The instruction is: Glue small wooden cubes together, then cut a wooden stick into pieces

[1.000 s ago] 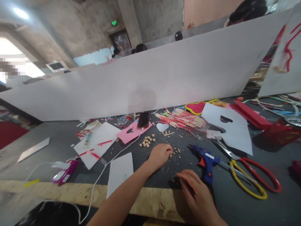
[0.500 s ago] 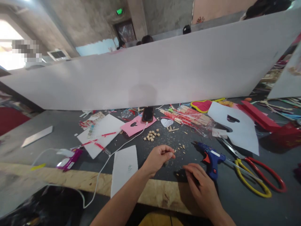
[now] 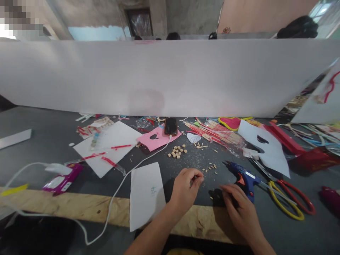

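My left hand [image 3: 187, 187] hovers over the dark table with thumb and fingers curled into a pinch. Whatever lies between those fingertips, if anything, is too small to make out. Lower right, my right hand [image 3: 240, 207] is held with its fingers stretched loosely leftward and the thumb apart; I see nothing in it. Small cut stick pieces [image 3: 212, 166] and crumbs lie scattered beyond and between the hands. Past my left hand sits a cluster of little pale wooden cubes [image 3: 177, 152]. Close by my right hand rests a blue glue gun [image 3: 247, 179], its nozzle pointing left.
Scissors [image 3: 288, 196] with red and yellow handles lie at right. Bundled sticks [image 3: 215, 132], a paper heart [image 3: 193, 137] and a phone [image 3: 170, 126] on pink paper [image 3: 156, 139] are farther back. A white cable [image 3: 117, 187] crosses left of torn card [image 3: 146, 194]. A white board [image 3: 170, 78] stands behind.
The camera view has levelled and tilted down slightly, so the table things shift in the picture. Both hands keep nearly the same poses and places over the table.
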Demonstrator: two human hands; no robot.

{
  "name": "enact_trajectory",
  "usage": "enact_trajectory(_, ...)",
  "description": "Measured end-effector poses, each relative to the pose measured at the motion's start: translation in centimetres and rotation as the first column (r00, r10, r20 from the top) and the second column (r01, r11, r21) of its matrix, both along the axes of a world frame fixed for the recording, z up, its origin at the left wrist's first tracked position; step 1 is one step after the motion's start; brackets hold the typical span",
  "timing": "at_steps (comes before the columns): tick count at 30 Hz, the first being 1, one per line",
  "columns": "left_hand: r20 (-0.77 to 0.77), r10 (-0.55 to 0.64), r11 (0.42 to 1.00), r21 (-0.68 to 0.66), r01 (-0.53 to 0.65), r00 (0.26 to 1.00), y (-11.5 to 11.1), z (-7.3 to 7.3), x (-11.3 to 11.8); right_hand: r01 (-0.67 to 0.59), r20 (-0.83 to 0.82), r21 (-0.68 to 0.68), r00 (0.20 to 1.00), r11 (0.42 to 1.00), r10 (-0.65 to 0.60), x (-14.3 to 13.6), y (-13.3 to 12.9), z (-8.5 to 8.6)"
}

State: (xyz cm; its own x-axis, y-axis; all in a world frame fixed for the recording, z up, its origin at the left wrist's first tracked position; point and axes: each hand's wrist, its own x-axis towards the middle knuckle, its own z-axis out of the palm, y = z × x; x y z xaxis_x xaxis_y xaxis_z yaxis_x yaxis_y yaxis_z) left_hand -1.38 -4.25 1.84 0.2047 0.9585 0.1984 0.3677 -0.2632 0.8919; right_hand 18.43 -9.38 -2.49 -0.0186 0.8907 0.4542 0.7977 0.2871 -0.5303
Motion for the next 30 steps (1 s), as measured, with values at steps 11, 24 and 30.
enact_trajectory(11, -0.018, 0.118, 0.988, 0.105, -0.116, 0.993, 0.4, -1.5, -0.2, -0.059, 0.049, -0.050, 0.997, 0.997, 0.062, -0.4, 0.0, 0.2)
enact_trajectory(24, -0.062, 0.114, 0.975, 0.200, -0.100, 0.991, 0.1, -2.3, -0.1, -0.180, 0.131, -0.112, 0.972, 0.977, 0.194, -0.8, 0.3, -0.3)
enact_trajectory(30, -0.105, 0.068, 0.987, 0.149, -0.052, 0.992, -0.1, -2.4, 0.4, -0.096, 0.089, -0.022, 0.991, 0.995, 0.098, -0.5, -0.3, -0.1)
